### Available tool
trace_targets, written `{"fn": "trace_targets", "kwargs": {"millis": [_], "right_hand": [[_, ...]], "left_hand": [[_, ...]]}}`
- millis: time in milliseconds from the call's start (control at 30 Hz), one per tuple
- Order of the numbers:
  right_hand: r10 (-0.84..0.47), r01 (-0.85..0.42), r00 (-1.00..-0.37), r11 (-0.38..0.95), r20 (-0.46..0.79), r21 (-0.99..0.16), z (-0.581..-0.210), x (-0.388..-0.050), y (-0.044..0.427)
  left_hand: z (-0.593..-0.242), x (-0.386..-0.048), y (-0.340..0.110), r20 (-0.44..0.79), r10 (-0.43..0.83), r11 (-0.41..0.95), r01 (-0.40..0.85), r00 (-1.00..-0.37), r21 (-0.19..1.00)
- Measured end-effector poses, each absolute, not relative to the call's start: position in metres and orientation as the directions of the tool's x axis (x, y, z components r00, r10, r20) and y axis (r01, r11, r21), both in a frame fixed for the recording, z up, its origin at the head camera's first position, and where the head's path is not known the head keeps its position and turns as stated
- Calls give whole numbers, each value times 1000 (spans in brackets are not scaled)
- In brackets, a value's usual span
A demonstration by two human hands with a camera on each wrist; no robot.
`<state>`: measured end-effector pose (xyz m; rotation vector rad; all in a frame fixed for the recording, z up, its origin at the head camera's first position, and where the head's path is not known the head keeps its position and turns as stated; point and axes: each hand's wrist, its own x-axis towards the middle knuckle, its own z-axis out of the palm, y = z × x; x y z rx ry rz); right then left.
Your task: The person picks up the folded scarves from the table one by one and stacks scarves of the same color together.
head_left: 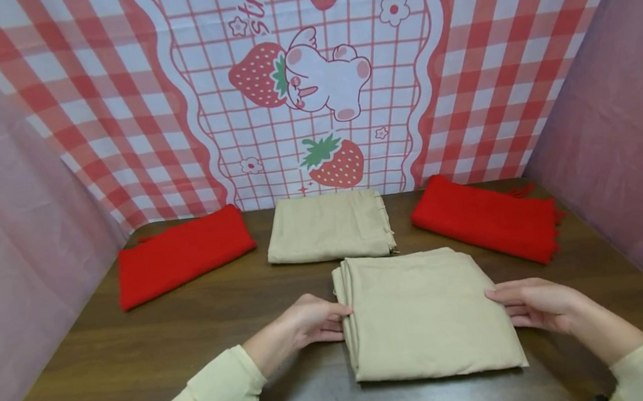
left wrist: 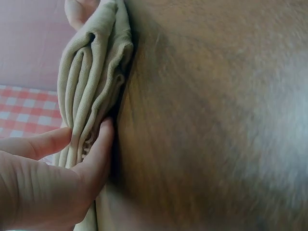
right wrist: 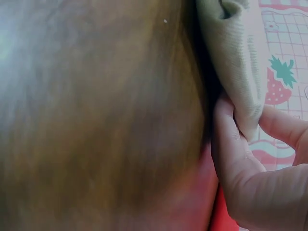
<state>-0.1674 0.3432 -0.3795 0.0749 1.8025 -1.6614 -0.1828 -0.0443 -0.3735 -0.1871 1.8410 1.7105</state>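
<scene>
I had the left hand [head_left: 316,319] pinching the left edge of a folded beige cloth [head_left: 429,315], thumb on top and fingers underneath; from the left wrist I saw its several layers stacked between them. The right hand [head_left: 539,303] pinched the opposite edge the same way, so the cloth lay between the two grips, broad face up. I could not tell whether its underside touched the wooden table [head_left: 140,347] all over.

Just beyond the held cloth sat a second beige cloth [head_left: 329,225], folded smaller, with tassels along its right edge. Past the left grip and further left, I saw a folded red cloth [head_left: 186,255], angled on the table. Beyond the right grip, a fringed red cloth [head_left: 487,219] lay slanted. Behind everything hung a strawberry-print curtain [head_left: 477,87].
</scene>
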Motion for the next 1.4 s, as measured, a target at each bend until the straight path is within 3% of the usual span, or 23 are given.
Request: {"fn": "trace_targets", "kwargs": {"millis": [233, 467, 967, 1133, 1400], "right_hand": [[-309, 410, -811, 308, -498, -859, -373, -168, 349], [-310, 375, -823, 332, -475, -866, -365, -168, 351], [-214, 279, -878, 498, -428, -821, -346, -177, 339], [-155, 180, -924, 631, -351, -754, -341, -181, 327], [-77, 59, -972, 836, -223, -546, -330, -192, 305]], "left_hand": [[-368, -183, -54, -518, 303, 131, -503, -800, 854], [-365, -186, -68, -499, 327, 149, -478, -802, 866], [-364, -211, -99, -453, 252, 235, -400, -855, 886], [-364, -224, -113, -437, 206, 245, -386, -876, 889], [-365, -240, -131, -427, 119, 242, -391, -897, 888]]}}
